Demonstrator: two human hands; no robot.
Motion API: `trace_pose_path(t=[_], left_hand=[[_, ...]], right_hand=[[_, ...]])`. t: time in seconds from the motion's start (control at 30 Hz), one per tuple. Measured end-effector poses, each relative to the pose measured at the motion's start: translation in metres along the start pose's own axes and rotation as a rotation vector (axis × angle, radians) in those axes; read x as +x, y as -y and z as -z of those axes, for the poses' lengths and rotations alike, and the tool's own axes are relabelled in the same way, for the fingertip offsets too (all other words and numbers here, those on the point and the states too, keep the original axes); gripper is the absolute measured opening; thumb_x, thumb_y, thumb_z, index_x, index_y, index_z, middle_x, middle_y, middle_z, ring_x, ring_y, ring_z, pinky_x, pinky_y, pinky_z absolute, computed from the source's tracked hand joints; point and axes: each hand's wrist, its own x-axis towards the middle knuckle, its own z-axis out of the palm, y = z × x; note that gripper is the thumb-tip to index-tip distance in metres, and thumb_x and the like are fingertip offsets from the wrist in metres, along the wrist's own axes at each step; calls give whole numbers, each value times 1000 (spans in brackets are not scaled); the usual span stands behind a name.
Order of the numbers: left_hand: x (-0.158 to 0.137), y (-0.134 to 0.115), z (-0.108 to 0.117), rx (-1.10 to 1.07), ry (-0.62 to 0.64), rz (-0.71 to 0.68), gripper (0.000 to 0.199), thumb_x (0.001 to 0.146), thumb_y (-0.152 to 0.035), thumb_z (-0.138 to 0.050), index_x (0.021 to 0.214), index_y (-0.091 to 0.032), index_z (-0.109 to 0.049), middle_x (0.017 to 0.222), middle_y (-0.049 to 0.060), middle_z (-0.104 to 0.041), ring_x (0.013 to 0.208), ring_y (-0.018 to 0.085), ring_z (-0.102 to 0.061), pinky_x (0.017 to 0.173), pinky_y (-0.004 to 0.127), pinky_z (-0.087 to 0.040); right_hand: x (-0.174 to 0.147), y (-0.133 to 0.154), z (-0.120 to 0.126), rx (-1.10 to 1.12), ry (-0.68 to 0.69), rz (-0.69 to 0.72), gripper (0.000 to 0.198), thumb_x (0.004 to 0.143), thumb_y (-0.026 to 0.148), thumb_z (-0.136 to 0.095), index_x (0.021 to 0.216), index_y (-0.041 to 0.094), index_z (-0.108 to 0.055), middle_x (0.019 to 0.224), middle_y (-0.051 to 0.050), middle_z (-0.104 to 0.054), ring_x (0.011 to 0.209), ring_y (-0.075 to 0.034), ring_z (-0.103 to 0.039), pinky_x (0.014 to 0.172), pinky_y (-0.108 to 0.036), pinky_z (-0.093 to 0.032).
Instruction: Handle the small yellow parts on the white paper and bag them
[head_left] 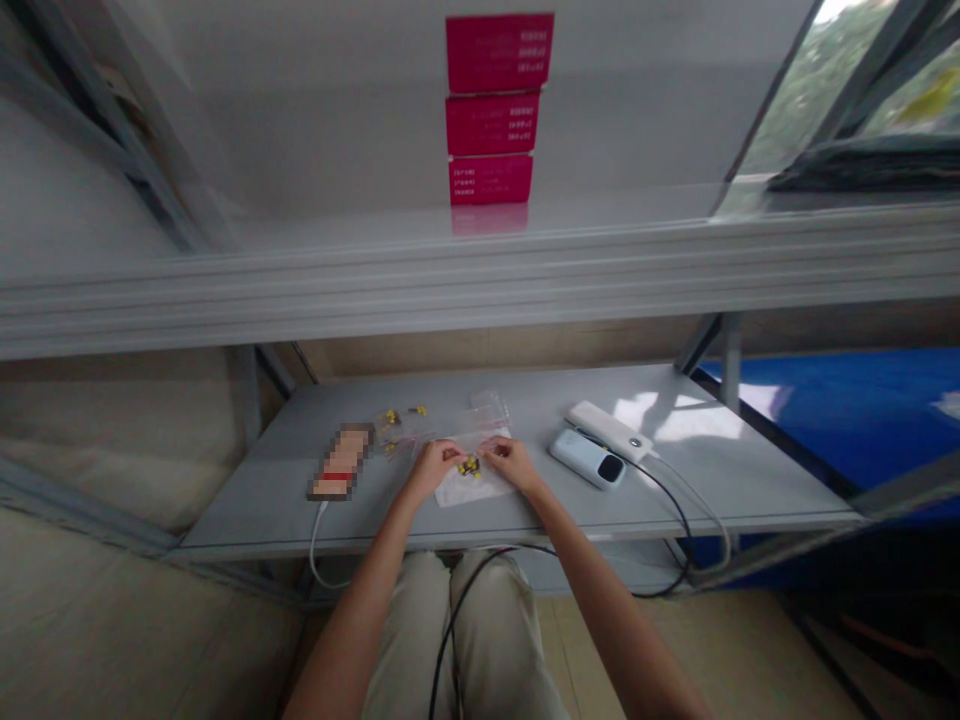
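Observation:
My left hand (435,466) and my right hand (511,462) face each other over the grey shelf, fingers pinched. Between them they seem to grip the edges of a small clear zip bag, hard to make out. Small yellow-and-dark pieces (469,467) lie in a cluster between my fingertips; whether they are inside the bag does not show. Beneath my hands is a thin white sheet or bag (457,490). More clear zip bags (489,408) lie just beyond. Several other yellow pieces (391,416) are to the left, some on or in clear plastic.
A phone (341,462) with a blurred screen and white cable lies left. A white power bank (609,430) and a pale blue device (587,458) lie right, with cables running off the front edge. Pink-red boxes (491,125) stand on the upper shelf, whose edge (480,285) overhangs the back.

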Motion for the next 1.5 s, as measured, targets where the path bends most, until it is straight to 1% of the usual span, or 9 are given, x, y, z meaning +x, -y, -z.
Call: trace_pose_path(t=[0.1, 0.27, 0.5, 0.67, 0.87, 1.03, 1.2, 1.37, 1.5], left_hand=[[-1, -2, 1, 27, -9, -46, 16, 73, -26, -57, 69, -13, -64, 65, 2, -63, 62, 13, -53, 61, 22, -40], [-2, -4, 0, 43, -10, -78, 21, 77, -31, -53, 71, -14, -63, 68, 1, -62, 65, 13, -53, 63, 22, -40], [-6, -8, 0, 61, 37, -176, 25, 81, -31, -48, 65, -14, -58, 67, 1, -57, 68, 13, -51, 64, 22, -38], [-8, -7, -2, 39, 2, -127, 24, 81, -29, -47, 67, -14, -59, 67, 1, -58, 68, 13, -52, 63, 22, -39], [-6, 0, -2, -30, -63, -32, 12, 75, -18, -52, 73, -13, -63, 75, 3, -65, 71, 13, -56, 67, 23, -44], [-7, 1, -6, -85, -147, 23, 20, 71, -22, -59, 89, -13, -64, 87, 6, -67, 76, 15, -59, 62, 23, -46], [-4, 5, -12, -44, -127, 28, 12, 70, -23, -61, 71, -12, -66, 70, 5, -67, 66, 14, -58, 62, 25, -45], [-3, 8, -14, -44, -97, 12, 11, 70, -21, -60, 69, -13, -67, 66, 4, -67, 64, 14, -57, 66, 26, -45], [-4, 6, -15, -54, -105, 6, 12, 71, -21, -57, 70, -12, -65, 67, 3, -65, 66, 14, -56, 66, 25, -44]], right_hand=[[1, -2, 0, -1, 2, -4, 23, 71, 35, -58, 79, 16, -68, 75, -5, -68, 61, -14, -53, 58, -24, -41], [1, -2, -1, -1, -15, 14, 26, 69, 40, -60, 72, 15, -68, 71, -5, -67, 62, -14, -54, 59, -24, -40], [-1, 0, -2, 72, 41, -13, 28, 69, 43, -59, 70, 16, -67, 68, -4, -66, 60, -14, -54, 56, -24, -40], [-3, 5, -1, 59, 38, -67, 31, 69, 44, -59, 66, 14, -66, 57, -1, -60, 52, -11, -47, 50, -22, -36], [-2, 4, 1, 95, -49, -107, 32, 65, 43, -60, 77, 13, -67, 56, 0, -57, 49, -11, -43, 48, -23, -34], [-2, 6, 1, 123, -38, -99, 35, 66, 47, -60, 74, 14, -67, 57, -1, -58, 48, -10, -43, 47, -22, -35], [-2, 8, 2, 88, -16, -72, 31, 68, 45, -59, 73, 16, -66, 58, 0, -58, 49, -9, -42, 47, -21, -34], [-3, 10, 2, 48, 4, -63, 29, 67, 43, -62, 71, 15, -67, 52, 1, -54, 48, -9, -39, 46, -21, -31], [-4, 9, 0, 60, -1, -73, 29, 67, 44, -61, 69, 15, -66, 55, 1, -55, 50, -9, -41, 47, -21, -31]])
